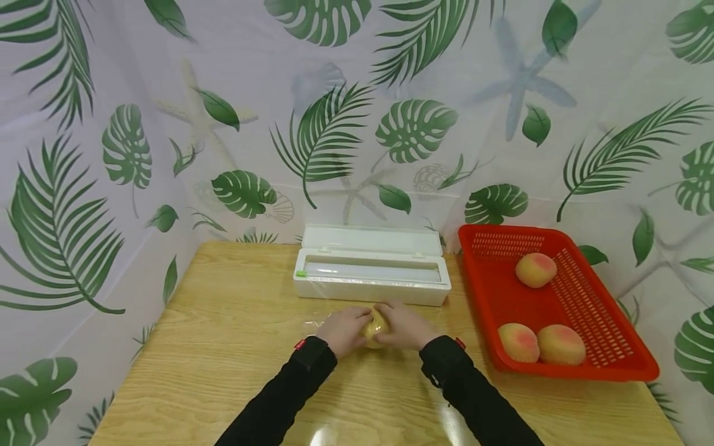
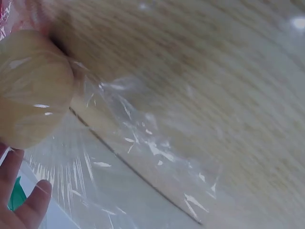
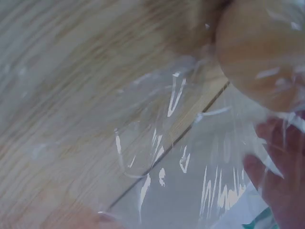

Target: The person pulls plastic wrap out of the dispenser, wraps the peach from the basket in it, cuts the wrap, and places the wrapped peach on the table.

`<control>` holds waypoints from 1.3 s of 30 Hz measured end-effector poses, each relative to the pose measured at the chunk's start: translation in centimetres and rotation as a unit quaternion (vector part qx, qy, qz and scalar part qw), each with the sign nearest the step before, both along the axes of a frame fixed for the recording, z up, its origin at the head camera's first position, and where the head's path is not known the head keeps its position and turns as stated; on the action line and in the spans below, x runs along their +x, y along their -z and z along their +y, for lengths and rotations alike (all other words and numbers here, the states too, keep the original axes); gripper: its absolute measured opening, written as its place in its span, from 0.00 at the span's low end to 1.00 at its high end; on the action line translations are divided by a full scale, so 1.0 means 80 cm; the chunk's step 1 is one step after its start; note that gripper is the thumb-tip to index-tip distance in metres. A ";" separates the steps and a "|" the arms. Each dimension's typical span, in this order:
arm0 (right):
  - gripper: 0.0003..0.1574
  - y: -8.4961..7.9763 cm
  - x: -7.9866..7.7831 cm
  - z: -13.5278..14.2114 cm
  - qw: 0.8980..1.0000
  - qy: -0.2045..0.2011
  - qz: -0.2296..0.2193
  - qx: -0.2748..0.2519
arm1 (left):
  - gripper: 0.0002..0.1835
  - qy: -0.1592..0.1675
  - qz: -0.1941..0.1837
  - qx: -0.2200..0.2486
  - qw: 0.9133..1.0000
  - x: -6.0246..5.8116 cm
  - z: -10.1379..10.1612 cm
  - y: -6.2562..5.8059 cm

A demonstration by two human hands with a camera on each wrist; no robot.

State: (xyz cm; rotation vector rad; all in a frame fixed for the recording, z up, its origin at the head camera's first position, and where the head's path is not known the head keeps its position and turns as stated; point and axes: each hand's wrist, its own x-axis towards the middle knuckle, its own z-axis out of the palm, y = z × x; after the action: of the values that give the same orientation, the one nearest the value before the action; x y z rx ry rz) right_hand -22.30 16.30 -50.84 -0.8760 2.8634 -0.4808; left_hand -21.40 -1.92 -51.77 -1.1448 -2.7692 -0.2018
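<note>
Gripping the fruit [image 1: 376, 328] between them, the left hand [image 1: 343, 330] and right hand [image 1: 406, 327] curl round its sides on the surface [image 1: 240, 297], clear film [image 2: 76, 167] over it. Just beyond sits a white box [image 1: 368, 293], lid raised; to the right, a red basket [image 1: 480, 303] holds three peaches [image 1: 561, 344].

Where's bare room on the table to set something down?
The table is bare left of the white box and left hand, and in front, between the black sleeves. Crowded: the middle, where that hand and the right hand hold the fruit before the box, and the right, under the red basket.
</note>
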 end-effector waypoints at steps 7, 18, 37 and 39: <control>0.36 0.003 0.021 -0.001 0.975 -0.025 0.217 0.045 | 0.24 -0.008 -0.030 -0.020 0.999 -0.017 0.003 0.003; 0.41 0.010 0.034 -0.013 0.947 -0.025 0.276 0.162 | 0.25 -0.031 -0.159 0.008 0.987 -0.029 0.005 -0.011; 0.43 0.039 0.007 -0.018 0.935 0.000 0.311 0.170 | 0.18 -0.040 -0.221 0.123 0.967 -0.051 0.006 0.000; 0.42 0.037 0.004 -0.016 0.939 -0.005 0.301 0.164 | 0.16 -0.041 -0.219 0.130 0.966 -0.051 0.007 0.004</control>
State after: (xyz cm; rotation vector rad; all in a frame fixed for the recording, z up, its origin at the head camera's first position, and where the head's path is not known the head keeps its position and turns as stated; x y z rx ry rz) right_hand -22.00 15.00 -53.81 -1.1245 3.3114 0.3333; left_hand -25.50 -1.39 -52.10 -1.0173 -3.0225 -0.8784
